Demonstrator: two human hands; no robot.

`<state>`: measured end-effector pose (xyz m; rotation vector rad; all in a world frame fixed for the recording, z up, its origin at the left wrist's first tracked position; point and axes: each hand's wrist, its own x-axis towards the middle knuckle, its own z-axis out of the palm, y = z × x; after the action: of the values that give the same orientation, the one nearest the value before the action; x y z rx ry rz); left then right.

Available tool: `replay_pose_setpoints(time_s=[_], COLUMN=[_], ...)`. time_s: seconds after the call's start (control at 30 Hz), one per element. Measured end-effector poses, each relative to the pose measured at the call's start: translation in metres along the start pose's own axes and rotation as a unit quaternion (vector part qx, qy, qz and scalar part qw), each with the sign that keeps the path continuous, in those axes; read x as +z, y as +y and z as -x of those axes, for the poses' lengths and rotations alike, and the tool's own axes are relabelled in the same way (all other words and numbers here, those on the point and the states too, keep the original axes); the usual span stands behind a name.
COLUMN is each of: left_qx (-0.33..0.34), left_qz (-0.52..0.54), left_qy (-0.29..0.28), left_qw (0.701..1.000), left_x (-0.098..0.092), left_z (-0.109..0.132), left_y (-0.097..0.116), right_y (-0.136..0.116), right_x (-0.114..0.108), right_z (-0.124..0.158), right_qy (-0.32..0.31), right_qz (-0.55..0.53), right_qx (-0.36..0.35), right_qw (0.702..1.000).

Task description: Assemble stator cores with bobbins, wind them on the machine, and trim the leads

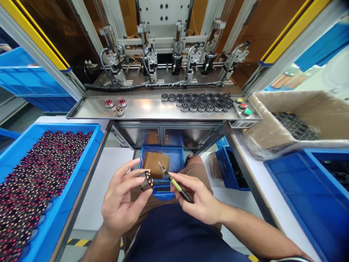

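Observation:
My left hand (pixel 124 198) pinches a small wound motor stator (pixel 147 180) between thumb and fingers, tilted so its copper coils face right. A thin wire rises beside the fingertips. My right hand (pixel 197 196) grips a slim hand tool (pixel 176 183) with a green-and-black handle and a pointed metal tip. That tip aims up and left, a short way from the stator and not touching it. Whether the tool has one blade or two jaws I cannot tell. Both hands are above my lap, in front of the metal shelf (pixel 147 109).
Left stands a blue tray (pixel 95 133) full of wound stators. Three wound stators (pixel 119 110) and several rows of black cores (pixel 201 103) sit on the shelf, near push buttons (pixel 243 106). Beyond is a machine (pixel 177 65). A carton (pixel 321 120) and blue bins (pixel 297 189) stand right.

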<state>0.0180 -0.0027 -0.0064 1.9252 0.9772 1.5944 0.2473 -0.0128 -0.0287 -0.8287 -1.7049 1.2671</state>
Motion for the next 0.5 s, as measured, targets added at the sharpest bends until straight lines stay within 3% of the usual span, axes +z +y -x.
replay_pose_setpoints(time_s=[0.27,0.5], left_qx=[0.098,0.107], left_qz=[-0.154,-0.190], left_qy=[0.018,0.002], left_qw=[0.983,0.976], left_x=[0.000,-0.001], left_z=[-0.006,-0.003], left_y=[-0.003,-0.005], right_y=[-0.019,-0.038], right_x=[-0.011,-0.012], right_z=[0.015,0.013], right_qy=[-0.020,-0.094], right_qz=[0.000,-0.049], right_qx=[0.029,-0.003], right_qw=[0.999,0.994])
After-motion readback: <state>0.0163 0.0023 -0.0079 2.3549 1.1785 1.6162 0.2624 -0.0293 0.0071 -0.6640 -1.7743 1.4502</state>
